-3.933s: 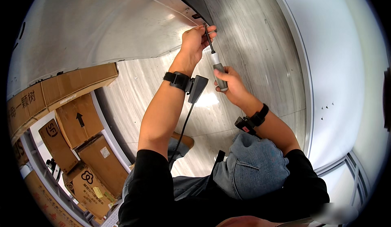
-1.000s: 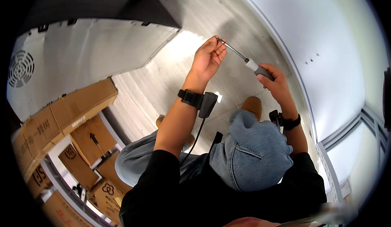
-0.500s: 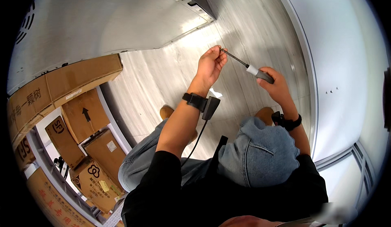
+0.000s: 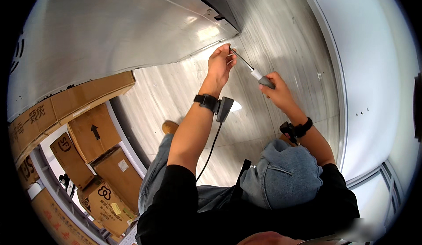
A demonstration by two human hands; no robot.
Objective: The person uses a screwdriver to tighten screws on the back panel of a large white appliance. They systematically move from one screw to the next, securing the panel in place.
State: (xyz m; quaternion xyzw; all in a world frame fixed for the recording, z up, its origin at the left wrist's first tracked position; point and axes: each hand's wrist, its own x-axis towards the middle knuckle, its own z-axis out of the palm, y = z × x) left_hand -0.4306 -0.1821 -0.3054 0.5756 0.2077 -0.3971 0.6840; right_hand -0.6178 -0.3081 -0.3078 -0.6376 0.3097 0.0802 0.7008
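Observation:
My right hand [image 4: 280,94] is wrapped round the grey rear part of a screwdriver [image 4: 256,74] with a white collar and a thin metal shaft. The shaft slants up and left to my left hand [image 4: 220,66]. There the thumb and forefinger pinch together at the shaft's tip, while the other fingers curl loosely. Whether a small part such as a screw sits at the tip is hidden by the fingers. Both hands are above the floor, just short of the lower edge of a large metal cabinet [image 4: 118,25].
Left of me, a long cardboard box [image 4: 90,89] lies against the cabinet, above a rack [image 4: 125,135] holding several brown cartons [image 4: 94,128]. A white panel [image 4: 365,69] stands close on my right. A black cable [image 4: 212,150] hangs from a device at my left wrist.
Both hands, with the screwdriver between them, have shifted up and left, closer to the metal cabinet. More of the cabinet's side and a screw on it now show. The hold looks the same.

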